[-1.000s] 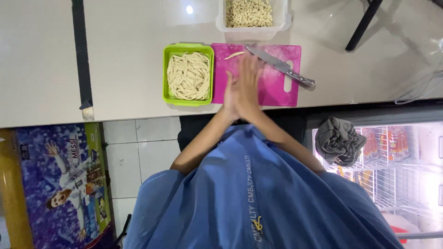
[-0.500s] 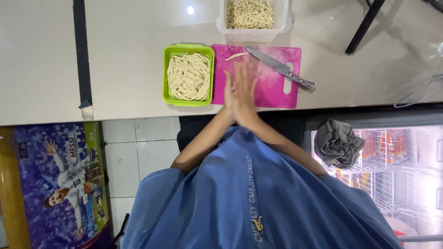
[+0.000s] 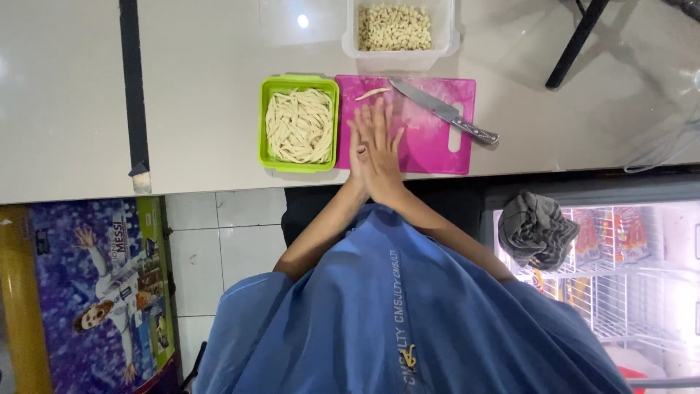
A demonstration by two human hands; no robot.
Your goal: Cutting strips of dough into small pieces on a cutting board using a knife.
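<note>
The person's left hand [image 3: 359,157] and right hand [image 3: 383,146] are pressed palm to palm over the near left part of the pink cutting board [image 3: 430,149]. The fingers of both are straight and lightly fanned, clamped on nothing that shows (whether a bit of dough sits between the palms cannot be told).

Judging by how things lie, the work looks well along. The green tray [image 3: 264,124] at nine o'clock from the hands is full of pale strips. The clear tub [image 3: 350,47] at twelve o'clock, past the board's far edge, holds many small cut pieces. One loose strip [image 3: 372,93] lies on the board at twelve o'clock, just beyond the fingertips and apart from them. The knife [image 3: 443,111] rests untouched at two o'clock, its blade pointing towards that strip.
</note>
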